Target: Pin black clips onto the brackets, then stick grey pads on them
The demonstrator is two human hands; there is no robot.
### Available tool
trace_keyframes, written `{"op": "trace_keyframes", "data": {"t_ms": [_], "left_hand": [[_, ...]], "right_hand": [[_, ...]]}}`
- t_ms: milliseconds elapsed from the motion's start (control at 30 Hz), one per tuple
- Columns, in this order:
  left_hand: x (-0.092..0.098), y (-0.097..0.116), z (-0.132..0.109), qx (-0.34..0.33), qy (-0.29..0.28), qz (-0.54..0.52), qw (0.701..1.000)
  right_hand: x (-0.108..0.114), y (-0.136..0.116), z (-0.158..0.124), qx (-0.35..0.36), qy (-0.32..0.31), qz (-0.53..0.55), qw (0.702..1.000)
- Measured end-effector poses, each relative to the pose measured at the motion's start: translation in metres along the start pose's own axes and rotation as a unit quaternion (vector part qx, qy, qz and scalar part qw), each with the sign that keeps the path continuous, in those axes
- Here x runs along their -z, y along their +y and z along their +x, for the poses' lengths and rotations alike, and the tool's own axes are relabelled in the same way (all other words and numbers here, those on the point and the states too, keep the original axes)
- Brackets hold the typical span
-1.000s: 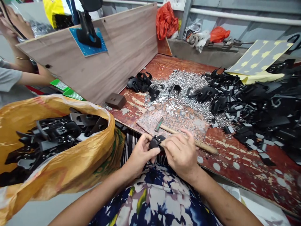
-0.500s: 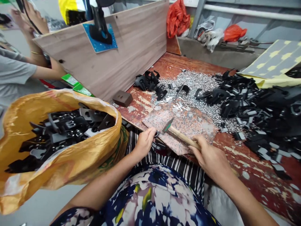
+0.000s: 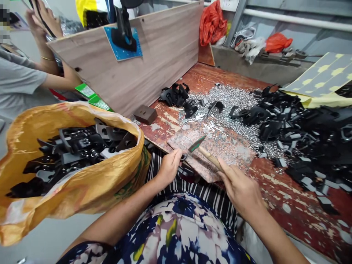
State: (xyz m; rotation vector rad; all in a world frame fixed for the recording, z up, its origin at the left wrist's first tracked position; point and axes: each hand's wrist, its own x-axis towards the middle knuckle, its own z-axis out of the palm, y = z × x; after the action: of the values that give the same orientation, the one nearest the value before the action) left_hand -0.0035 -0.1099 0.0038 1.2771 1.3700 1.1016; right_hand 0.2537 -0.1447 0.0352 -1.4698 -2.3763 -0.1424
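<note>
My right hand grips the wooden handle of a hammer, its head tilted over the near left part of a speckled stone slab. At the slab's left edge, my left hand pinches a small dark part with a ring-like end; most of it is hidden by the fingers. On the slab, beyond the hammer, lies a little heap of thin metal pins. Behind them spreads a wide pile of small shiny metal pieces.
A yellow woven sack filled with black plastic parts stands at left. More black parts cover the table's right side. A brown block sits by the wooden partition. Beyond it is another person's arm.
The hammer head has turned and shifted slightly, and my right hand has moved a little left and down. My left hand keeps its pinch. The whole view has shifted slightly.
</note>
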Motion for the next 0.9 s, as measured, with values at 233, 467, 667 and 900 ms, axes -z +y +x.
{"op": "trace_keyframes", "data": {"t_ms": [233, 467, 667, 900], "left_hand": [[0.007, 0.029, -0.007, 0.030, 0.014, -0.096, 0.995], [-0.016, 0.039, 0.006, 0.088, -0.125, -0.123, 0.981], [-0.013, 0.028, 0.026, 0.120, -0.123, -0.169, 0.971], [-0.014, 0.015, 0.029, 0.133, -0.139, -0.174, 0.966]], "right_hand": [[0.015, -0.016, 0.030, 0.025, 0.042, 0.110, 0.993], [0.027, -0.017, 0.052, -0.033, -0.106, 0.373, 0.921], [0.075, 0.096, 0.096, -0.213, 0.296, 0.482, 0.797], [0.002, 0.056, 0.198, 0.009, 0.094, 0.312, 0.945]]}}
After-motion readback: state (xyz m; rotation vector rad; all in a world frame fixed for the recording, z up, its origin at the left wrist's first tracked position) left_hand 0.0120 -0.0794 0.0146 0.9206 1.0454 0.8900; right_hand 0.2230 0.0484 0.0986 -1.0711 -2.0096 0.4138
